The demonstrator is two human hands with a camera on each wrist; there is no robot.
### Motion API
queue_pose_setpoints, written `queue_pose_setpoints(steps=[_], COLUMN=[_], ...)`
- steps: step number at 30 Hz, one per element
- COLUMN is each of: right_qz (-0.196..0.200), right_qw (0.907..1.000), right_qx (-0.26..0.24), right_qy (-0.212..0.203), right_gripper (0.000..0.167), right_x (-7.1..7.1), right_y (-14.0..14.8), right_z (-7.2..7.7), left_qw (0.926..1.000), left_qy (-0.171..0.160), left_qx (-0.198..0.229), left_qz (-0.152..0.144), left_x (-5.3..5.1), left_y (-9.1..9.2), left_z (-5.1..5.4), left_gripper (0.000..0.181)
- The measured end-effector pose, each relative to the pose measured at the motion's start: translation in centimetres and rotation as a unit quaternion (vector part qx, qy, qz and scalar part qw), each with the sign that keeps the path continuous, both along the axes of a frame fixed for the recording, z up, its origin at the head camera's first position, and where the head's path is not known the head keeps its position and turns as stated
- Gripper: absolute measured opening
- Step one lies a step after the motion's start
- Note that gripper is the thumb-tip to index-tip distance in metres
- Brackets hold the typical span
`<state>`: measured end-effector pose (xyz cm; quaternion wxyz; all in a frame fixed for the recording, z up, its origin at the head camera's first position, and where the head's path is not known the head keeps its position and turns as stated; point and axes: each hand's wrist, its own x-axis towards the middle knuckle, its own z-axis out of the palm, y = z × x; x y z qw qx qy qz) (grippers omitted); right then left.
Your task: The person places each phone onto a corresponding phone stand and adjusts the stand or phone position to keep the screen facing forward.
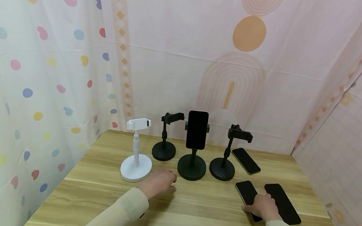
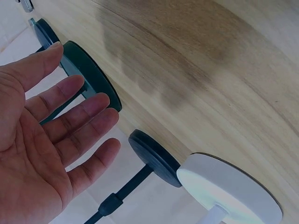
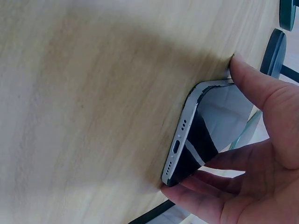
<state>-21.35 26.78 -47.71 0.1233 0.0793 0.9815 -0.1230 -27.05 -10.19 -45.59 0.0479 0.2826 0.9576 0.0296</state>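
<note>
Phone [image 1: 246,192] at the right front of the surface [image 1: 191,214], one of four counted, screen up, with right grip [image 1: 262,206] pinching across its width, thumb at one long edge and fingers at the other. In the right wrist view, one port between two rows of small holes on the near end; cannot tell whether flat down or slightly raised. Two more lying dark-screened: a side phone [image 1: 284,205] just to the right, and a rear phone [image 1: 246,161] farther back. Fourth, a mounted phone [image 1: 197,130], upright in the clamp of a dark green stand [image 1: 191,168]. Stands also counted at four: one white stand [image 1: 135,168] at the left, one dark green, and two black, namely a left black stand [image 1: 163,151] and a right black stand [image 1: 222,169] near the rear phone. Left grip [image 1: 158,183] spread, fingers apart, palm showing in the left wrist view, near the white base. Two pale sleeves [image 1: 127,205], one per arm. Behind, one pink patterned curtain [image 1: 171,72]; at left, one spotted curtain [image 1: 29,74].
</note>
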Motion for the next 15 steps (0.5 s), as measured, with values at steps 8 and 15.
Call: queue_pose_setpoints(steps=[8,15], right_qz=[0.003,0.007], right_qw=[0.9998,0.9996], right_qx=[-0.019,-0.021], right_qy=[-0.002,-0.016], right_gripper=[0.074,0.068], right_x=[0.14,0.11], right_y=[0.02,-0.08], right_z=[0.12,0.28], left_qw=[1.0000,0.9995], left_qy=[0.002,0.023], left_qx=[-0.005,0.000], left_qz=[-0.001,-0.021], left_x=[-0.21,0.09], left_y=[-0.10,-0.04], left_z=[-0.48,-0.38], left_gripper=[0.025,0.024])
